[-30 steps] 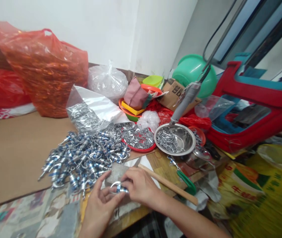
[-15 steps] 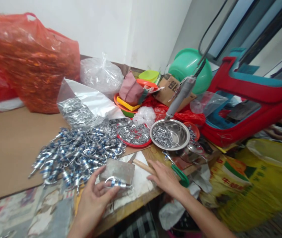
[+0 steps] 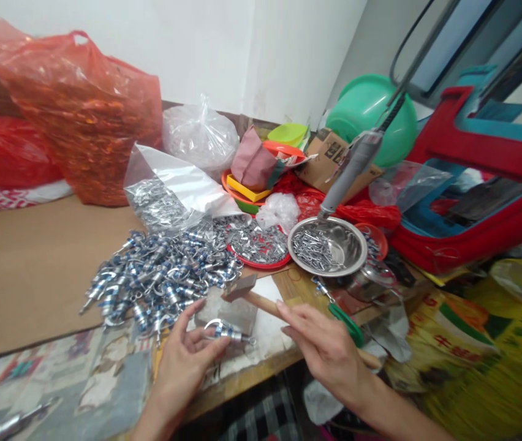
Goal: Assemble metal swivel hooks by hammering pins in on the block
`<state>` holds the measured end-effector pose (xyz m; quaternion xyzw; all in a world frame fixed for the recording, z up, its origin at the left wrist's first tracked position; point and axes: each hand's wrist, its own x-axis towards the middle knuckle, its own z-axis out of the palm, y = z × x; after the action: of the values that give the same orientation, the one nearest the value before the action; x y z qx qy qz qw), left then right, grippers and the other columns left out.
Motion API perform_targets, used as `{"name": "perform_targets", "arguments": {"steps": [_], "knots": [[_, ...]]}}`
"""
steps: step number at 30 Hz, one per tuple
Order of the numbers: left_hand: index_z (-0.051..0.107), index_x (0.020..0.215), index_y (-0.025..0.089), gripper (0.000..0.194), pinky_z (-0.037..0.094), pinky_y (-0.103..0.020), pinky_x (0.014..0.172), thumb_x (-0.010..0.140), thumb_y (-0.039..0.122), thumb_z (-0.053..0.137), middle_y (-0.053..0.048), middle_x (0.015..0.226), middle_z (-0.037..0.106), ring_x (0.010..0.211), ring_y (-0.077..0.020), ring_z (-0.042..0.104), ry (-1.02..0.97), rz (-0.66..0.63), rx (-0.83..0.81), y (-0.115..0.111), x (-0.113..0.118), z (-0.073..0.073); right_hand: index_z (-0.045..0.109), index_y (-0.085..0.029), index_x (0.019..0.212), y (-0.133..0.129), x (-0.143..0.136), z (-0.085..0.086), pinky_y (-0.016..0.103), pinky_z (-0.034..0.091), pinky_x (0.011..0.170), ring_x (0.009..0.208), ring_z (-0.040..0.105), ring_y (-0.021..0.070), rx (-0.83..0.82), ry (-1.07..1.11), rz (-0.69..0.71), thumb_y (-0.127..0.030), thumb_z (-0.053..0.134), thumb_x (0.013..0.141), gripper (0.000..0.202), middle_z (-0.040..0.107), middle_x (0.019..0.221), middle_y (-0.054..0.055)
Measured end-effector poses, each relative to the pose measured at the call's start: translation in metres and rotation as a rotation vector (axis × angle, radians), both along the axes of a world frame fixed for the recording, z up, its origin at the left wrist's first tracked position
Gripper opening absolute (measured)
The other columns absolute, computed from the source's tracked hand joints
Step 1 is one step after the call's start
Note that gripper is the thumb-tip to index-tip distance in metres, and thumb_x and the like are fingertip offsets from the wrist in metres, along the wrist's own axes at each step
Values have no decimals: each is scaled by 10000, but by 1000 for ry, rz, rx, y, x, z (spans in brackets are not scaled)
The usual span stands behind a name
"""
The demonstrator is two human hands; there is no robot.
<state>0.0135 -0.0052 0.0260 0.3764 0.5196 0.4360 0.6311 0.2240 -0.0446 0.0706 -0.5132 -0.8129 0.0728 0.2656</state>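
Note:
My right hand [image 3: 325,343] is closed around the wooden handle of a hammer [image 3: 266,304], whose dark head hovers over the far edge of a grey metal block [image 3: 238,315]. With thumb and fingers, my left hand [image 3: 187,355] pinches a small silver and blue metal fitting [image 3: 230,332] with a curved hook at one end and a small ring at the other. This fitting lies at the near side of the block. Left of the block is a big pile of similar fittings [image 3: 160,275]. White paper [image 3: 272,331] lies under the block.
Behind the block stand a red tray [image 3: 268,264] of small metal pieces and a steel bowl [image 3: 357,257] of pins. A grey hanging tool [image 3: 350,171] points down into the bowl. A green-handled tool [image 3: 346,324] lies right of my right hand. Large bags [image 3: 105,122] line the wall.
My right hand has taken hold of the hammer and lifted it off the paper, its head now raised near the block. My left hand still holds the fitting. The view has shifted slightly.

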Motion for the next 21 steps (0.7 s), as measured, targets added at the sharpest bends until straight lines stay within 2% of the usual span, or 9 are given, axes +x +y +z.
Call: {"name": "perform_targets", "arguments": {"steps": [4, 8, 13, 17, 21], "knots": [[332, 1229, 260, 771, 502, -290, 660, 564, 268, 722, 26, 687, 640, 673, -170, 652, -9, 0, 1, -1, 0, 0, 382, -286, 1267, -1, -3, -8, 217, 427, 575, 651, 543, 127, -60, -210, 29, -67, 370, 814, 504, 586, 788, 21], [357, 1208, 253, 776, 501, -274, 643, 534, 262, 741, 31, 677, 631, 662, -167, 650, 13, 21, 2, 0, 1, 0, 381, -290, 1266, -3, -2, -7, 240, 429, 649, 733, 543, 136, 75, -106, -1, -62, 360, 819, 503, 584, 882, 37], [342, 1215, 246, 795, 505, -301, 650, 528, 261, 744, 30, 670, 621, 664, -181, 654, -14, 7, -15, 2, 2, 1, 403, -285, 1254, -5, 2, -9, 216, 421, 564, 641, 539, 127, -61, -190, -14, -53, 359, 808, 504, 575, 749, 15], [357, 1203, 246, 792, 507, -287, 635, 516, 257, 751, 36, 654, 619, 647, -172, 651, 3, 22, -14, 1, 1, 1, 450, -267, 1225, -4, 0, -9, 225, 433, 632, 718, 550, 130, 71, -100, -32, -61, 356, 817, 467, 595, 831, 37], [337, 1233, 233, 827, 511, -289, 638, 517, 267, 749, 27, 655, 646, 658, -179, 657, 1, 19, -18, 0, 3, 3, 445, -288, 1225, 1, 1, -16, 213, 446, 603, 663, 562, 117, -91, -90, -20, -81, 395, 811, 465, 603, 772, 12]]}}
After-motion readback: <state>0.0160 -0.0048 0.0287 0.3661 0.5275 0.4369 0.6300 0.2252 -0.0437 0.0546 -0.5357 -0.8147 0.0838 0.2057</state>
